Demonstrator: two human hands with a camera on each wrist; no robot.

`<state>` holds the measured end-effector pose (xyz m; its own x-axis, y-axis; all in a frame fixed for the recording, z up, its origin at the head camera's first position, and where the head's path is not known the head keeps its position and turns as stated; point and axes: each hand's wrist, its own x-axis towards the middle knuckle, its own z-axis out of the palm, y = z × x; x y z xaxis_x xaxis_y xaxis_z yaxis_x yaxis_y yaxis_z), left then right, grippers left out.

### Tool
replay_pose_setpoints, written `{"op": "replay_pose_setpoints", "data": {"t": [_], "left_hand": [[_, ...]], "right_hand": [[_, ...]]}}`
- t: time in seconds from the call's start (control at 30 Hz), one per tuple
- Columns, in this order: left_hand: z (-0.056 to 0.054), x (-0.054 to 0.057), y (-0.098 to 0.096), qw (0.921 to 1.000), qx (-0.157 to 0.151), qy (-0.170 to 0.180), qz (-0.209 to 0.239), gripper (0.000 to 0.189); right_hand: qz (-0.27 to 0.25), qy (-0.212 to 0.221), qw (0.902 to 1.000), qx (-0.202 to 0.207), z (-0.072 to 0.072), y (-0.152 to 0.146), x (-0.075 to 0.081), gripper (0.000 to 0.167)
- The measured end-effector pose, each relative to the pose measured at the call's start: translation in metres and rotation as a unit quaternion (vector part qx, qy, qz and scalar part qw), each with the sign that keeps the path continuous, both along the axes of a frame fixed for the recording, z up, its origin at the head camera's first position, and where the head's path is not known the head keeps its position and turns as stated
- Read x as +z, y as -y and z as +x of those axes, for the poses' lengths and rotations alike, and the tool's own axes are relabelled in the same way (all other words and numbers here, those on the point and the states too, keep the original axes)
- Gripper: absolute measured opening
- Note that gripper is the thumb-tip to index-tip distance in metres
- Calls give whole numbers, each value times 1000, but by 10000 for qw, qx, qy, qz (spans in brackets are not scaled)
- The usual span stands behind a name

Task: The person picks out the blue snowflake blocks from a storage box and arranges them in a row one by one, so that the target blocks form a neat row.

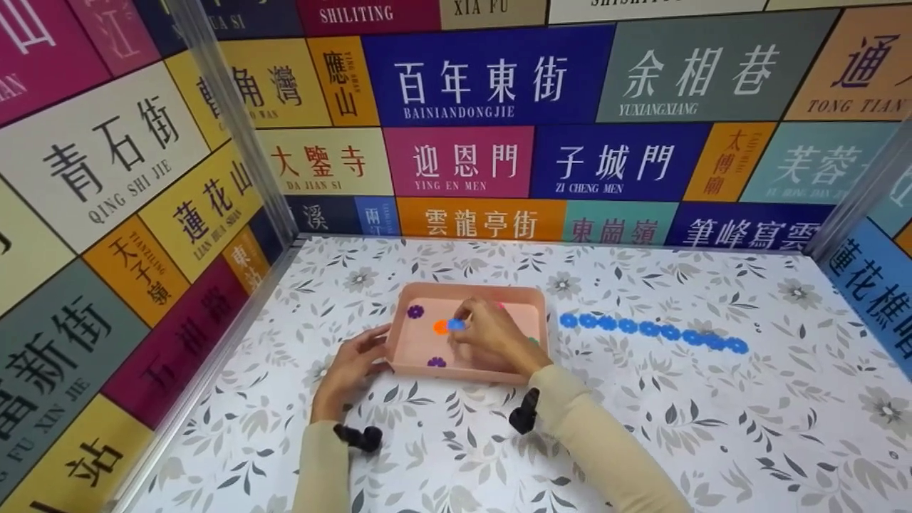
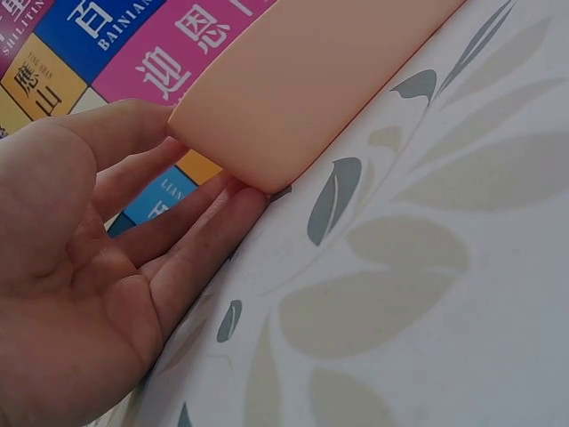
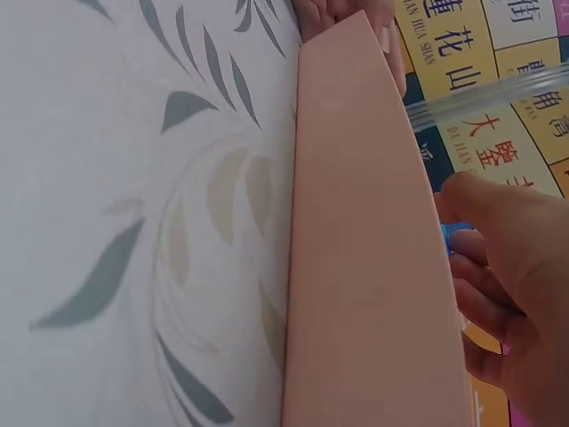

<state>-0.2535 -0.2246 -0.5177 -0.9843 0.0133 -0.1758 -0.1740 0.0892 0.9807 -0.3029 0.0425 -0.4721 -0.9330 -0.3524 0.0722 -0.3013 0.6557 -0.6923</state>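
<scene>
In the head view a shallow pink tray [image 1: 463,373] holds a few flower-shaped plastic pieces. An orange piece [image 1: 441,327] lies near its middle, with one purple piece [image 1: 415,311] at the back left and another purple piece [image 1: 436,362] by the front wall. My right hand [image 1: 488,331] reaches over the tray and pinches a blue flower piece [image 1: 456,325] beside the orange one. Pink and green bits show partly behind that hand. My left hand [image 1: 354,363] touches the tray's left end with fairly straight fingers; the left wrist view shows its fingertips against the tray corner [image 2: 267,107].
Right of the tray, a row of several blue flower pieces [image 1: 650,329] stretches across the leaf-patterned tabletop [image 1: 712,427]. Walls with colourful signs [image 1: 488,78] rise behind and to both sides. Black wrist straps [image 1: 524,412] sit on the sleeves.
</scene>
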Motion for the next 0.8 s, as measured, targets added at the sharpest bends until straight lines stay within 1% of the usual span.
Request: {"op": "replay_pose_setpoints", "data": {"t": [0.07,0.13,0.23,0.27,0.4,0.5,0.57,0.7,0.8], "left_hand": [[0,0,0,10000,-6,-32,59,51],[0,-1,0,9999,-22,-86,104,51],[0,-1,-1,9999,-23,-114,121,51],[0,-1,-1,9999,-17,-109,107,51],[1,0,0,10000,23,24,-61,50],[1,0,0,9999,24,52,-129,49],[1,0,0,9999,6,1,-135,50],[0,0,-1,10000,1,-16,-57,50],[0,0,-1,10000,10,-18,28,51]], "right_hand": [[76,-51,9999,-114,-2,-8,4,27],[152,-204,9995,-176,-3,-16,8,25],[238,-587,9978,-196,-5,-30,12,26],[306,-726,9967,-217,-5,-34,13,27],[576,-1059,9920,-372,-8,-52,18,30],[694,-1119,9901,-490,-10,-64,21,32],[761,-1170,9889,-519,-11,-73,24,32],[901,-1211,9870,-560,-12,-91,26,33],[900,-1117,9876,-631,-12,-105,26,34]]}}
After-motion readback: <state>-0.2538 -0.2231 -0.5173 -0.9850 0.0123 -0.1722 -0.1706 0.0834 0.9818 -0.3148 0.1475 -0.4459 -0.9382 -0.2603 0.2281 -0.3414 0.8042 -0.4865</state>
